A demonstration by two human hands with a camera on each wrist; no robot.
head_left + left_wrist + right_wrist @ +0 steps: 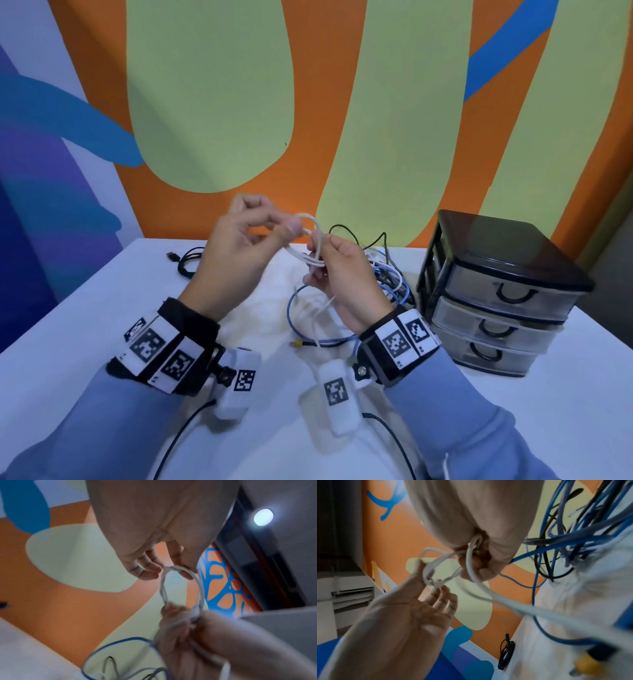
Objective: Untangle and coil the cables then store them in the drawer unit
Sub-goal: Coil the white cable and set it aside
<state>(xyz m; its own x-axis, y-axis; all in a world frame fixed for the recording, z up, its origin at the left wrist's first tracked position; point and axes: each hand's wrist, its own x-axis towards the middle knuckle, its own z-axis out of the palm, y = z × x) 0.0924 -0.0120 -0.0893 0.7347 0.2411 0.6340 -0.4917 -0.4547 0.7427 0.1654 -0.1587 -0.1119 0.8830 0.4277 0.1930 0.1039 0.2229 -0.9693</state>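
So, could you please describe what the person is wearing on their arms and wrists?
Light blue sleeves cover both forearms. Each wrist carries a black band set with white blocks bearing black square-code markers. A white camera pod, also marked, hangs under each wrist, trailing a thin black cable.

We find no readable words or numbers; only black-and-white square code markers on the wristbands.

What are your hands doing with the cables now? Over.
Left hand pinches white cable loops; right hand grips the bundle. Drawer unit all shut. Blue cable tangle underneath, white tail trailing into it.
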